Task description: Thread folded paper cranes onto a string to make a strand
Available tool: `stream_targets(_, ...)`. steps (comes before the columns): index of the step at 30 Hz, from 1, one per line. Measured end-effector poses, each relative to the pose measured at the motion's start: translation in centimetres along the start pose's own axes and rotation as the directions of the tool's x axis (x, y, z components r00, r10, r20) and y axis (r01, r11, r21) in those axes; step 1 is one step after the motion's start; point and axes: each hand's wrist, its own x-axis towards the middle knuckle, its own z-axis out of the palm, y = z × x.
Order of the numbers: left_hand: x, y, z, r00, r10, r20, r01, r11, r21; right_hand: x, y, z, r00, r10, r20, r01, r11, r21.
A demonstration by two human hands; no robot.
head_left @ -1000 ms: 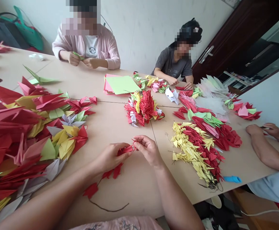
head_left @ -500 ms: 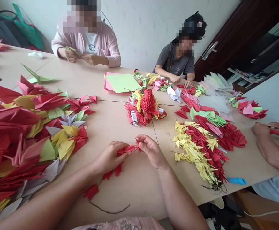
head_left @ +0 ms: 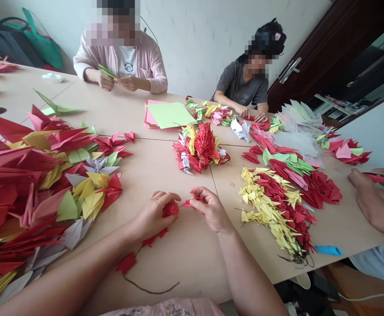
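Red folded-paper cranes point(head_left: 171, 209) on a dark cord run between my hands. My left hand point(head_left: 157, 210) is closed around several of them, its thumb and forefinger at the front of the bunch. Thumb and fingers of my right hand point(head_left: 209, 208) pinch another red paper crane point(head_left: 192, 202), a short gap away from the left-hand bunch. Below my left hand, more red cranes hang along the string and rest on the table. The string's dark tail point(head_left: 150, 289) curls toward the table's near edge.
A large heap of colourful paper cranes point(head_left: 20, 175) covers the left side. Mid-table stands a bundle of strung cranes point(head_left: 202, 147), with green paper sheets point(head_left: 170, 115) behind it. Yellow and red crane strings point(head_left: 271, 210) lie right, near a blue tube point(head_left: 328, 250). Three other people sit around the table point(head_left: 192, 267).
My hands have drawn apart slightly, opening a gap between the left-hand bunch and the crane in my right hand. My left fingers have lifted and curled.
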Motion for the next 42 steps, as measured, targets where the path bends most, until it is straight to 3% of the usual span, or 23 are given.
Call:
stream_targets(6, -0.2, 0.3, 0.3, 0.999, -0.034, -0.026, 0.033, 0.998, -0.051, -0.3, -0.3, 0.2, 0.997, 0.007, 0.073, -0.001, 0.996, -0.086)
stream_targets(12, -0.4, 0.3, 0.7, 1.000, -0.016, -0.003, 0.016, 0.996, -0.091, -0.6, 0.1, 1.4, 0.981, -0.041, 0.192, 0.085, 0.970, -0.226)
stream_targets(20, -0.5, 0.1, 0.4, 1.000, 0.002, 0.023, 0.001, 0.992, -0.125, -0.5, -0.2, 1.1, 0.984, -0.119, 0.132, 0.152, 0.949, -0.278)
stream_targets(30, -0.4, -0.1, 0.4, 0.995, 0.014, 0.103, 0.013, 0.966, -0.257, -0.3, 0.0, 0.4, 0.989, -0.040, 0.143, 0.070, 0.975, -0.211)
stream_targets(36, -0.4, -0.2, 0.4, 0.992, -0.014, 0.126, 0.051, 0.954, -0.296, -0.5, 0.1, 0.8, 0.977, 0.027, 0.213, 0.013, 0.982, -0.186)
stream_targets(42, -0.3, -0.1, 0.3, 0.990, -0.048, 0.132, 0.091, 0.937, -0.337, -0.3, -0.2, 0.4, 0.994, -0.007, 0.112, 0.027, 0.985, -0.173)
